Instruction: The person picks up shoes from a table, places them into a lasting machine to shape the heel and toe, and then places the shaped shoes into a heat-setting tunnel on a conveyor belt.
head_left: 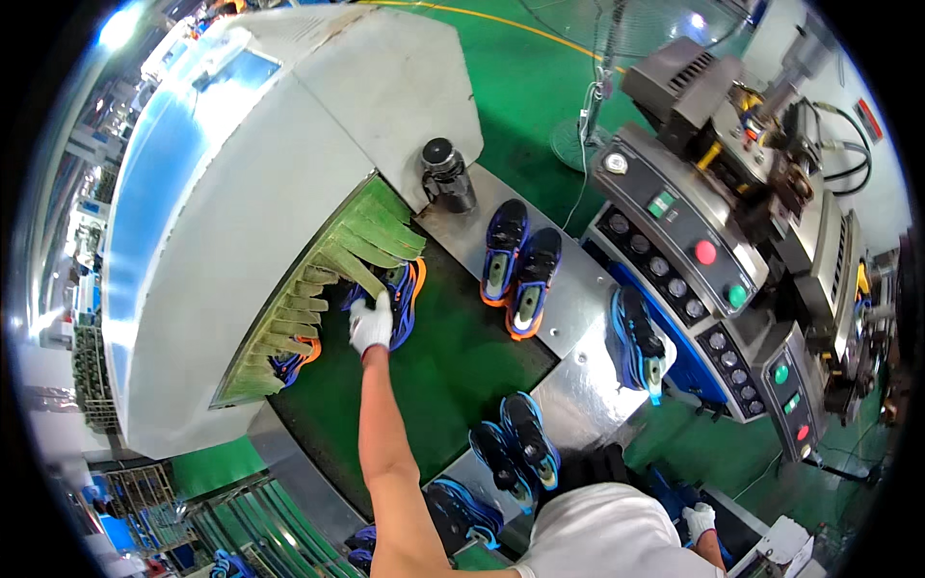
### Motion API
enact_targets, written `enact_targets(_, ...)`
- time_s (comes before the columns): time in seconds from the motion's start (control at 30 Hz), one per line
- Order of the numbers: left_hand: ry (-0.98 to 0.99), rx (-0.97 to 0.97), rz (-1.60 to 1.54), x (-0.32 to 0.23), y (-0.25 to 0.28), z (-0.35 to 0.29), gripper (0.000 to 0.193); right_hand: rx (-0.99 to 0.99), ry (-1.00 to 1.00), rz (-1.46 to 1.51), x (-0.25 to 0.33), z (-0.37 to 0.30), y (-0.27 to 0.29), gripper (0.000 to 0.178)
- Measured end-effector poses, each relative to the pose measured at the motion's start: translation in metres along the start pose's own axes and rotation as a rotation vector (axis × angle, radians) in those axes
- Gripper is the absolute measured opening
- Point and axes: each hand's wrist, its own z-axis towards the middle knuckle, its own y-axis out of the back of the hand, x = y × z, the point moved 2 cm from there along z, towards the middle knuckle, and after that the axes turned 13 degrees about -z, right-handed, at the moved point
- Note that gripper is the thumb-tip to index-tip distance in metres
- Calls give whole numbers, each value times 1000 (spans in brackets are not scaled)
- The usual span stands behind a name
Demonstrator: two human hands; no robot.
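My left hand, in a white glove, reaches to the mouth of the large grey machine. Its thumb and a finger are apart, beside a blue and orange sports shoe standing on the dark green belt. Whether it touches the shoe I cannot tell. Green strip curtains hang just beyond and partly cover the shoes. Down at the lower right is my right hand, also in a white glove. Its fingers are curled at something dark blue, which is too unclear to name.
A black flask and a pair of sports shoes stand on the metal ledge. Light-blue-soled shoes lie near my body, another beside the control panel. Another blue and orange shoe sits under the curtain's left end.
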Motion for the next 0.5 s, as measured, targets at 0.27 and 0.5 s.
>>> enact_targets(0.27, -484, -306, 121, 13, -48, 28, 23, -83, 325, -367, 212, -22, 97, 65)
enact_targets(0.5, -773, -36, -145, -3, 26, -97, 20, 170, 922, 97, 428, -143, 141, 70)
